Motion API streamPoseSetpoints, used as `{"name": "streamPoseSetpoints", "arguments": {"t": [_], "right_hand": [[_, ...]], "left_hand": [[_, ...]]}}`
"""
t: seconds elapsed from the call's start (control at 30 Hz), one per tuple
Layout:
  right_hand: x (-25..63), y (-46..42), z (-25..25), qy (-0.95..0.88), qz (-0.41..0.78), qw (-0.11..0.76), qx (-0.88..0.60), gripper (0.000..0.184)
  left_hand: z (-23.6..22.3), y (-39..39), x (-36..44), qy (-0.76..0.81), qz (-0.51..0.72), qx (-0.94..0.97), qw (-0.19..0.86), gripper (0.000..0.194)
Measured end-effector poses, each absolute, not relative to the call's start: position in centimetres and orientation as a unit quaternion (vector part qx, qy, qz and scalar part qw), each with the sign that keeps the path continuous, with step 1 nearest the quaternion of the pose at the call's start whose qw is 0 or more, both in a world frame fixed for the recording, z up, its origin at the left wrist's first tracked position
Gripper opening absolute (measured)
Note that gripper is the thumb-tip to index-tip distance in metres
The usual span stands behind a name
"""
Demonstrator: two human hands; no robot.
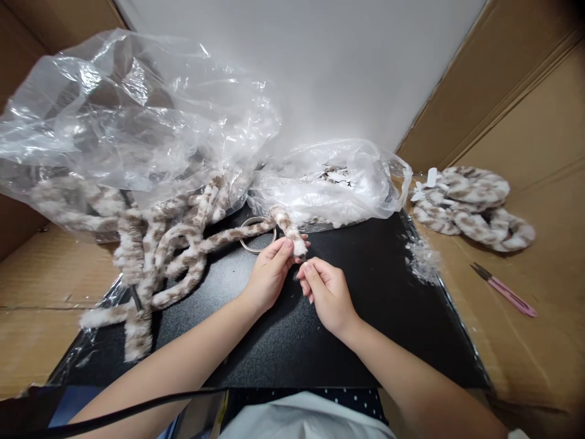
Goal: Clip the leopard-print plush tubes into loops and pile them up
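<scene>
Near the middle of the black table, my left hand [272, 271] is closed around the end of a furry white-and-brown strip [287, 227]. From that grip the strip bends up and back, passing by a thin round ring [258, 249] that lies on the table. My right hand [329, 296] is pinched at the strip's tip, where a small dark bit shows between the two hands. What exactly the right fingertips hold is too small to make out. To the left lies a tangled pile of similar furry strips [183, 244], partly spilling from a clear plastic bag [137, 134].
A second plastic bag [320, 183] with furry pieces sits at the table's back. On the cardboard at right are coiled furry strips [475, 207] with a white tag and pink-handled thread snips [505, 291]. Loose fluff [423, 259] gathers along the table's right edge.
</scene>
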State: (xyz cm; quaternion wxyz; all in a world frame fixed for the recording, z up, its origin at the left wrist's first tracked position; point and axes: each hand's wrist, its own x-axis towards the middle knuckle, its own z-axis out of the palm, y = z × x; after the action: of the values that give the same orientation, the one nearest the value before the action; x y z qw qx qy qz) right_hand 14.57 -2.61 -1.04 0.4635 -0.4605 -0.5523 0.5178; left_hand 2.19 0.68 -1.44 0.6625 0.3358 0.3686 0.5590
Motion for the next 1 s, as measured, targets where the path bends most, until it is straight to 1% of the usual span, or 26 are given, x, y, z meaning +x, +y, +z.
{"name": "streamPoseSetpoints", "arguments": {"t": [0.1,0.2,0.57,0.77,1.0], "right_hand": [[14.6,-2.7,-1.1,-0.556,0.519,0.461,-0.458,0.033],[14.6,-2.8,-1.1,-0.558,0.520,0.461,-0.454,0.032],[14.3,-3.0,-1.2,-0.571,0.501,0.469,-0.450,0.031],[14.5,-2.9,-1.2,-0.579,0.487,0.477,-0.448,0.031],[14.3,-2.9,-1.5,-0.557,0.496,0.478,-0.464,0.031]], "left_hand": [[-1.4,0.6,2.2,0.355,0.541,0.313,0.696,0.043],[-1.5,0.6,2.3,0.352,0.528,0.307,0.710,0.043],[-1.3,0.1,2.4,0.381,0.501,0.342,0.698,0.040],[-1.5,-0.1,2.6,0.365,0.487,0.345,0.714,0.038],[-1.5,-0.4,3.0,0.361,0.482,0.345,0.720,0.044]]}}
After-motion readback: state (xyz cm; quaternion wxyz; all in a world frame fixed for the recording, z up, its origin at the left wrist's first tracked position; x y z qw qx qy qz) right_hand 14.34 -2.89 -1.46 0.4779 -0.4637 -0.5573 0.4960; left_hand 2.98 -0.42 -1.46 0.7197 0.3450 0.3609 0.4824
